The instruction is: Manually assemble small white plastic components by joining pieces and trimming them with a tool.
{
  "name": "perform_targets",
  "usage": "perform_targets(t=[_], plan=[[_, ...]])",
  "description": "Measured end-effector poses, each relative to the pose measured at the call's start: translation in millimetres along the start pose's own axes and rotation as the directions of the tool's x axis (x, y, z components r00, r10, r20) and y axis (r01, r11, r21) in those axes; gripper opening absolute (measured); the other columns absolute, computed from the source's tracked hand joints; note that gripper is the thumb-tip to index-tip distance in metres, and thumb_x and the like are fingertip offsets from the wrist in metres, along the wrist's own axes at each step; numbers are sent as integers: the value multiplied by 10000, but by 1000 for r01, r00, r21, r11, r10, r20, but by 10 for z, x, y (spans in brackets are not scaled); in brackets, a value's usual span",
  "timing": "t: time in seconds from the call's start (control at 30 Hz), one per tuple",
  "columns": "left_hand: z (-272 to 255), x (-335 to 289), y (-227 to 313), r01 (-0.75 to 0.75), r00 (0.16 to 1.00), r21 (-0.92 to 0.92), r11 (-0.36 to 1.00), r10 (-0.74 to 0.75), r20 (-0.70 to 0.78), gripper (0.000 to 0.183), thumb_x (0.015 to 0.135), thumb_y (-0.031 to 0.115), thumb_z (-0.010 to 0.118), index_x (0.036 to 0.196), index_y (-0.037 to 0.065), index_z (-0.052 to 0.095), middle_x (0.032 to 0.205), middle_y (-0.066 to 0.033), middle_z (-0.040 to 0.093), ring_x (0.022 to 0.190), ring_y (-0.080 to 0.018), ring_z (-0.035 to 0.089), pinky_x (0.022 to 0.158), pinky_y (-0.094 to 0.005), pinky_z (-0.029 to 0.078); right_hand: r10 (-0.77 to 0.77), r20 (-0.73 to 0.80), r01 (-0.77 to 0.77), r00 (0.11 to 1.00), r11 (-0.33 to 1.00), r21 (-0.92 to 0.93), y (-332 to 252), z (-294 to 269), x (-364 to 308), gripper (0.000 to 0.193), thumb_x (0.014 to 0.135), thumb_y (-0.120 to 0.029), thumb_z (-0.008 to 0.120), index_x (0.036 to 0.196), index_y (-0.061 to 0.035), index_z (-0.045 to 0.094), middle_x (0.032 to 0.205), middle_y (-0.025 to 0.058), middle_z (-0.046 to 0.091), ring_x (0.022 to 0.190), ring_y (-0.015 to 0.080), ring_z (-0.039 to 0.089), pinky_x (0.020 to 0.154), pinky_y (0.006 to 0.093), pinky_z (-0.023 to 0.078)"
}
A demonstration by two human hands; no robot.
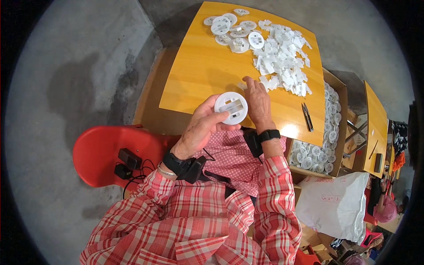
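Observation:
My left hand (199, 126) grips a white round plastic disc (239, 115) by its side, thumb laid over its face. The disc is tilted up toward me and shows a rectangular recess with slots. My right hand (259, 104) is just right of the disc, over the table's near part, with its fingers bent together. By its fingertips shows a small translucent plastic piece (241, 85), which seems pinched there, partly hidden. Beyond this hand lies a heap of small white plastic pieces (282, 62). Several similar discs (221, 25) lie in a loose pile at the far side.
Black thread snips (307, 117) lie on the yellow table (198, 66) near its right edge. A cardboard box (342, 95) full of discs stands right of the table. Nearer is a large white bag (333, 203). A red chair (99, 150) with black devices is at left.

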State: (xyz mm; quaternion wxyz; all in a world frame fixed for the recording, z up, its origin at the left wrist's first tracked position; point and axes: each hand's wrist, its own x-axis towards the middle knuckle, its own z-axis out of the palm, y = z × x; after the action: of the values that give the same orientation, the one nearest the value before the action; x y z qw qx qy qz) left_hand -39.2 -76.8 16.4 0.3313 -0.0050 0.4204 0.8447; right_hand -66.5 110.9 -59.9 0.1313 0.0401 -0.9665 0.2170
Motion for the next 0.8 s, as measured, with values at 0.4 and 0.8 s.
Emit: perform_targets(t=[0.4, 0.8], plan=[[411, -373, 197, 9, 987, 155, 988, -34, 159, 492, 829, -3, 596, 1275, -19, 390, 1161, -115, 548, 1020, -186, 581, 868, -320, 522, 377, 403, -506, 834, 231, 831, -491, -1424, -866, 306, 900, -15, 537, 1202, 17, 495, 1063, 34, 569, 925, 84, 518, 820, 230, 429], [687, -830, 308, -91, 917, 238, 967, -12, 398, 524, 847, 24, 603, 1307, -27, 359, 1148, -141, 565, 936, -194, 625, 796, -290, 535, 415, 67, -268, 907, 449, 852, -928, -2087, -1369, 157, 961, -158, 501, 994, -13, 551, 832, 5, 610, 687, 42, 492, 635, 185, 407]])
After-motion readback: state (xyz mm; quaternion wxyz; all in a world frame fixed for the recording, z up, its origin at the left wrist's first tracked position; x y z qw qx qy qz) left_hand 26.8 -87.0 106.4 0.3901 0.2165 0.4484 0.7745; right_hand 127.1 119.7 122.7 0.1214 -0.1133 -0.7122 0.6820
